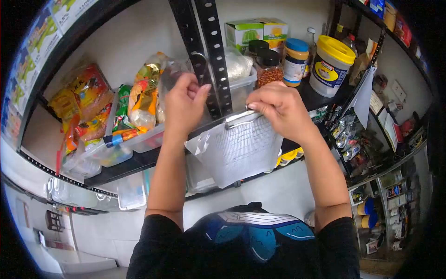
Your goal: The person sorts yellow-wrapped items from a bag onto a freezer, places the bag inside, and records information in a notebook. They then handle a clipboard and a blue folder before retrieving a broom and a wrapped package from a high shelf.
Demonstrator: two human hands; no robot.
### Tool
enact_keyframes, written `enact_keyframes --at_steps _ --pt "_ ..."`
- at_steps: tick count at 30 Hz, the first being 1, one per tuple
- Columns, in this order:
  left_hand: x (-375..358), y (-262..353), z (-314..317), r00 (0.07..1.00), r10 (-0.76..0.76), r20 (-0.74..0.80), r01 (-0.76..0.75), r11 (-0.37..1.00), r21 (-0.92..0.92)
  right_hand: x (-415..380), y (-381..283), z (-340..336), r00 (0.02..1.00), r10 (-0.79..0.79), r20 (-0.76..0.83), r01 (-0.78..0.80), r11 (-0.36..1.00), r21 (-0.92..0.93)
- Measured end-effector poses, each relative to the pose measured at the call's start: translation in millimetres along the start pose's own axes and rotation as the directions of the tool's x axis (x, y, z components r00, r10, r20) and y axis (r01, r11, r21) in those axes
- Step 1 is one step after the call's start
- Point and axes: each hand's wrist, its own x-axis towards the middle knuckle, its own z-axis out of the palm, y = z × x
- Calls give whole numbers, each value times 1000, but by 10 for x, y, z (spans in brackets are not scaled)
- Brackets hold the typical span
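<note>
Sheaf of papers [246, 151] gripped at shelf edge

The right hand [281, 109] has thumb and fingers pinched together at the top of the sheaf, beside its metal clip [239, 122]. The papers hang at the near side of the black shelf [134, 163], left corner creased. The left hand [187, 100] is raised beside the perforated upright [217, 60], fingers curled, thumb near the fingertips; whether it holds anything cannot be told. Far right stands a yellow-lidded tub [331, 69]; left, a plastic bin [151, 142] contains packets [144, 104].
</note>
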Motion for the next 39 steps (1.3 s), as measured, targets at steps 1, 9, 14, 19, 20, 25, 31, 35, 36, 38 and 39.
enact_keyframes --at_steps 1,9,14,19,20,25,31,35,36,38,39 --pt "13 -17 7 999 -31 34 30 999 33 62 -10 -2 1000 -13 -4 13 1000 0" --pt "-136 -7 -164 990 129 -64 -128 992 14 424 -8 133 997 -76 11 74 990 118" --pt "-151 28 -226 997 -6 73 34 923 -382 517 -37 279 997 -10 78 -5 983 183" --pt "-116 -126 -209 986 -30 165 123 793 -596 486 -17 378 973 161 163 -201 943 267" --pt "-109 -144 -203 983 -35 178 137 784 -605 478 -3 392 974 162 158 -202 938 283" --pt "-57 -218 -171 977 -1 211 132 782 -609 482 5 392 967 176 183 -228 921 317" --pt "-76 -212 32 965 -36 262 205 725 -657 391 32 465 950 214 227 -290 873 391" --pt "-13 -324 -133 898 39 438 283 711 -644 250 12 490 995 51 90 -47 998 -46" --pt "-24 -356 -207 894 8 448 300 731 -612 187 -15 509 1000 3 -2 -4 994 -110" --pt "-55 -438 -349 912 -46 407 290 774 -563 29 -61 501 996 -29 -85 9 976 -220" --pt "-74 -498 -461 928 -85 362 279 802 -527 -53 -73 453 997 -19 -79 -2 966 -259"
